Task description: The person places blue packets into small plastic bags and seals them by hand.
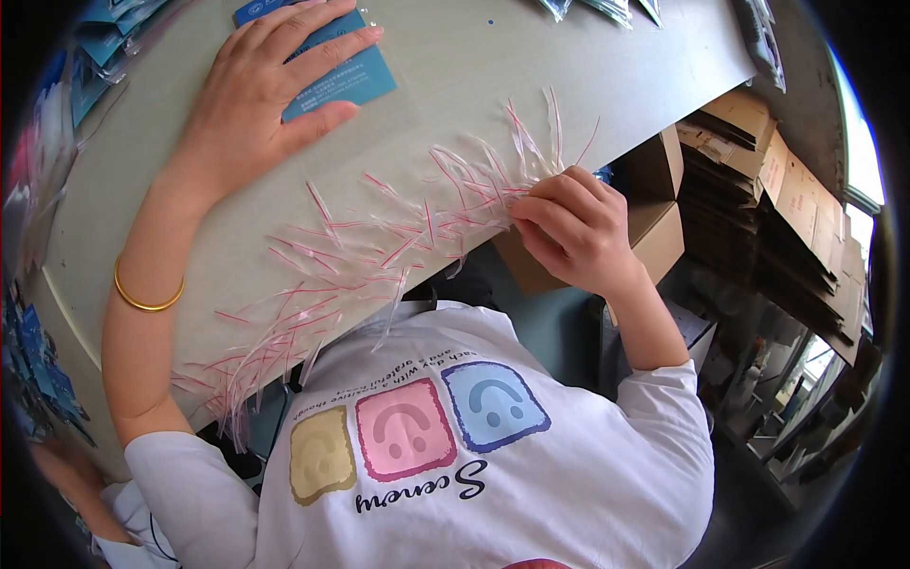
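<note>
My left hand (270, 85) lies flat with its fingers spread over a blue printed card (355, 81), which seems to be inside a clear plastic sleeve. The hand hides part of the card. Near the table's front edge, my right hand (578, 228) is closed, its thumb and fingers pinched on thin clear plastic strips with red lines. A long, loose heap of such strips (408, 223) runs along that edge from the right hand toward the lower left. Some strips hang over the edge.
Packets with blue cards lie at the table's (474, 57) far left (104, 38) and far edge (602, 9). Flattened cardboard (796, 209) is stacked at the right, beside an open cardboard box (659, 232). Another person's arm (76, 488) shows at lower left.
</note>
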Tool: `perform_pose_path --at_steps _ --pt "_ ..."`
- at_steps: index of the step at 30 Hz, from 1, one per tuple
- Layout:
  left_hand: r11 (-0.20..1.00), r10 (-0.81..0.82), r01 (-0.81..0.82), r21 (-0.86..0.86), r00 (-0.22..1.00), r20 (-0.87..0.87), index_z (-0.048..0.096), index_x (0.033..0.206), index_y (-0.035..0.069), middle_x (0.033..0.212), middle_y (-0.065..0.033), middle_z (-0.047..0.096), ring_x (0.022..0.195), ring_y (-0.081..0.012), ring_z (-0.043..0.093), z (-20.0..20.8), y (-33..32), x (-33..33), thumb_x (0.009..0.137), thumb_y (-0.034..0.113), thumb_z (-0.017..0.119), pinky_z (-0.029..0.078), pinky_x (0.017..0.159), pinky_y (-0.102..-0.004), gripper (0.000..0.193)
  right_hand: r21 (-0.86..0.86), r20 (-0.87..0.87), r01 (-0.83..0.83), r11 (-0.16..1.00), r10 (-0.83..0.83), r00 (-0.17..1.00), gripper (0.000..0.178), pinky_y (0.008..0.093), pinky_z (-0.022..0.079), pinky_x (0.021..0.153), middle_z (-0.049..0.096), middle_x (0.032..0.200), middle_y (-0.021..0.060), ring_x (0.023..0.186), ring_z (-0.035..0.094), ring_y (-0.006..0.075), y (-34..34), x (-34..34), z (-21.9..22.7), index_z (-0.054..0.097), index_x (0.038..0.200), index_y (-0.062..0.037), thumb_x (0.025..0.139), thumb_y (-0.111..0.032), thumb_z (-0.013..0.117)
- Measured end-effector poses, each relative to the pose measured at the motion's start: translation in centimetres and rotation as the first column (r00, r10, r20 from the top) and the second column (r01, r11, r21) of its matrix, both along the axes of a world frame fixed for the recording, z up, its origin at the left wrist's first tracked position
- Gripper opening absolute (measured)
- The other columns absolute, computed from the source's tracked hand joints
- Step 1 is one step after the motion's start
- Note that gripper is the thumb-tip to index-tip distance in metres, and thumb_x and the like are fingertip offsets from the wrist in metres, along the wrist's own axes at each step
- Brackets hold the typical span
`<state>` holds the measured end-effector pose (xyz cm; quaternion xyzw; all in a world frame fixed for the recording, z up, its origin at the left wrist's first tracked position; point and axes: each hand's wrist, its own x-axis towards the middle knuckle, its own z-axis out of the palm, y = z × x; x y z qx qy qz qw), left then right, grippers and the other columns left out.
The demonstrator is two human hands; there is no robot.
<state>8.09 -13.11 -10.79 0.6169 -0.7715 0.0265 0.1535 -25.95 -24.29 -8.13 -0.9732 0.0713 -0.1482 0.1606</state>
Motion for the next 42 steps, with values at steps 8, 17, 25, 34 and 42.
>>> perform_pose_path --at_steps 8,17,25,34,42 --pt "1.0 0.009 -0.01 0.022 1.0 0.015 0.057 0.147 0.021 0.154 -0.0063 0.048 0.142 -0.03 0.042 0.2 0.2 0.2 0.098 0.048 0.057 0.03 0.118 -0.0456 0.056 0.436 0.037 0.157 0.886 -0.192 0.981 0.016 0.0274 0.047 0.058 0.066 0.082 0.011 0.067 0.064 0.0189 -2.4 0.6 4.5 0.074 0.09 0.0014 0.078 0.01 0.069" --pt "0.998 0.045 -0.049 -0.036 0.993 -0.107 0.061 0.141 0.016 0.148 -0.007 0.054 0.139 -0.0297 0.045 0.9 0.5 -0.6 0.094 0.035 0.068 0.035 0.116 -0.0459 0.052 -0.045 0.005 -0.221 0.974 0.221 0.975 0.03 0.031 0.053 0.062 0.067 0.098 0.0052 0.079 0.064 0.0202 -3.2 11.8 1.3 0.076 0.104 -0.0115 0.076 -0.013 0.085" --pt "0.996 -0.058 0.036 -0.085 0.963 -0.263 0.074 0.106 0.0 0.119 -0.0114 0.07 0.116 -0.0298 0.065 1.4 4.8 -2.0 0.072 0.015 0.084 0.055 0.094 -0.0403 0.038 -0.165 0.026 -0.325 0.931 0.334 0.942 0.023 0.03 0.052 0.056 0.061 0.091 0.0004 0.08 0.061 0.0159 -3.6 13.0 -0.5 0.069 0.092 -0.01 0.069 -0.013 0.073" --pt "0.986 -0.065 0.014 -0.168 0.951 -0.302 0.07 0.092 -0.003 0.112 -0.0159 0.071 0.109 -0.0337 0.069 0.2 5.4 -1.7 0.072 -0.001 0.082 0.059 0.088 -0.0384 0.024 0.186 0.029 -0.283 0.941 0.283 0.959 0.036 0.0351 0.054 0.063 0.066 0.092 0.0091 0.078 0.065 0.025 -4.5 13.3 0.1 0.075 0.105 -0.0058 0.071 -0.01 0.086" --pt "0.99 -0.005 -0.056 -0.13 0.904 -0.427 0.067 0.086 -0.002 0.113 -0.0161 0.069 0.11 -0.0348 0.068 0.3 5.5 -1.5 0.072 -0.003 0.082 0.057 0.089 -0.04 0.021 0.244 0.078 -0.268 0.932 0.257 0.963 0.02 0.0348 0.049 0.065 0.065 0.091 0.0081 0.077 0.061 0.024 -5.7 13.3 -0.7 0.077 0.094 -0.0065 0.075 -0.007 0.084"
